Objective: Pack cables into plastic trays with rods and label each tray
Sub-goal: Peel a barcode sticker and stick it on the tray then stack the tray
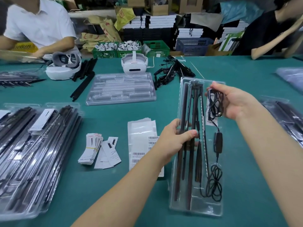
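A long clear plastic tray [177, 190] is held tilted above the green table, with several dark rods [183, 102] lying in it lengthwise. My left hand [173, 140] grips the tray's left edge near its middle, thumb over the rods. My right hand [236, 102] holds a coiled black cable [214, 104] against the tray's upper right part. The cable runs down through an inline switch [218, 142] to a second coil [213, 182] in the tray's lower right.
A stack of filled trays [32, 153] lies at the left. Empty trays [121, 89] sit at the centre back, loose cables [170, 71] behind them. Label cards [91, 148] and barcode sheets [141, 138] lie near my left arm. Two headsets and two other people are across the table.
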Motion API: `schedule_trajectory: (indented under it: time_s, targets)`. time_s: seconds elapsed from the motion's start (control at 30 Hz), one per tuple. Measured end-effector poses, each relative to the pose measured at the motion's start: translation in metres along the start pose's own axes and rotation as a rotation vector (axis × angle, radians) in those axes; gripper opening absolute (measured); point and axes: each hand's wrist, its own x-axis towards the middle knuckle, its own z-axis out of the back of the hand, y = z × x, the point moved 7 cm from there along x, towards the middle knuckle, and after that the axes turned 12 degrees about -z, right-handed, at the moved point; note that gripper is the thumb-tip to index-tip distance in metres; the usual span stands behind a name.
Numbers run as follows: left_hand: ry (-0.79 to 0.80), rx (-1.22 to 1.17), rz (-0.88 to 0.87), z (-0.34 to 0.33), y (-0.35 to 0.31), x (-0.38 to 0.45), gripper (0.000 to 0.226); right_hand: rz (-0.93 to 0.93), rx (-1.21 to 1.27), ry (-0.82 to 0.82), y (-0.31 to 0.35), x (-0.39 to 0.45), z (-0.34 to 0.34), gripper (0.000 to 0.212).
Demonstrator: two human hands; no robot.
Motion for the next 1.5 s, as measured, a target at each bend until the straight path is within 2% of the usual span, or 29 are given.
schedule_trajectory:
  time_s: [0.17,0.27,0.33,0.47,0.57,0.67,0.73,0.8,0.9,1.0,1.03,1.1,1.2,1.33,1.43,1.5]
  targets:
    - [0.0,0.13,-0.01,0.002,0.008,-0.011,0.039,-0.007,0.021,-0.012,0.001,0.005,-0.001,0.034]
    - [-0.002,0.133,-0.014,0.005,0.016,-0.018,0.038,0.002,0.024,-0.018,-0.001,0.006,0.003,0.02]
    - [-0.047,0.088,-0.008,0.008,0.019,-0.02,0.035,-0.017,-0.043,0.049,-0.011,0.005,0.003,0.03]
    - [-0.198,0.01,0.034,0.022,0.019,-0.013,0.037,-0.154,-0.373,0.126,-0.063,-0.002,0.003,0.049]
    - [-0.247,0.049,0.082,0.029,0.016,-0.009,0.052,-0.167,-0.251,0.194,-0.099,-0.007,0.001,0.049]
    - [-0.215,0.09,0.094,0.027,0.016,-0.008,0.04,-0.134,-0.072,0.197,-0.121,-0.009,-0.001,0.042]
    - [-0.213,0.165,0.104,0.025,0.017,-0.01,0.046,-0.126,-0.011,0.188,-0.129,-0.008,-0.002,0.035]
    - [-0.213,0.283,0.113,0.027,0.017,-0.009,0.055,-0.136,0.026,0.181,-0.134,-0.005,0.0,0.032]
    - [-0.246,0.632,0.055,0.045,0.002,-0.011,0.056,-0.168,0.028,0.123,-0.142,0.0,0.008,0.033]
    - [-0.258,1.113,-0.08,0.077,-0.024,-0.021,0.041,-0.188,-0.057,0.034,-0.15,0.009,0.021,0.027]
    - [-0.266,1.261,-0.079,0.09,-0.029,-0.026,0.037,-0.203,-0.081,0.006,-0.153,0.012,0.025,0.026]
    - [-0.301,1.41,-0.022,0.118,-0.031,-0.04,0.035,-0.214,-0.078,-0.036,-0.158,0.016,0.031,0.022]
    - [-0.317,1.397,0.091,0.15,-0.022,-0.06,0.043,-0.154,-0.16,-0.058,-0.159,0.019,0.028,0.015]
    - [-0.305,1.197,0.19,0.164,-0.002,-0.079,0.049,-0.08,-0.292,-0.151,-0.16,0.024,0.021,0.024]
    - [-0.313,0.978,0.249,0.165,0.008,-0.083,0.046,-0.053,-0.351,-0.237,-0.16,0.027,0.017,0.044]
    - [-0.336,0.775,0.272,0.167,0.014,-0.086,0.042,-0.009,-0.522,-0.344,-0.155,0.028,0.017,0.064]
